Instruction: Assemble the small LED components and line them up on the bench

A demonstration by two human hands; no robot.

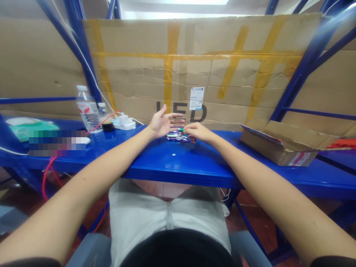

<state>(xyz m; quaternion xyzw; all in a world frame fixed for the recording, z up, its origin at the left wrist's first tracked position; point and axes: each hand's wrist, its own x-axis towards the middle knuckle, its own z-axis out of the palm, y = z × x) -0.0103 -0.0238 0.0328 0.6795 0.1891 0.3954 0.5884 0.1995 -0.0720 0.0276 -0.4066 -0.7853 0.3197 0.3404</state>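
Observation:
My left hand (161,124) is open above the blue tabletop (178,163), its palm turned to the right and its fingers spread. Between the closed fingertips of my right hand (198,132) is a green-tipped pen (180,129), pointing left toward the left fingers. Just below both hands lies a small heap of shiny, dark and silver pens (177,137). My right fingers hide part of the held pen and the heap's right end.
An open cardboard box (283,148) stands at the right. On the left are a water bottle (86,109), a small bottle of dark liquid (106,120) and a white power strip (125,124) with cables. A large carton (133,78) walls off the back.

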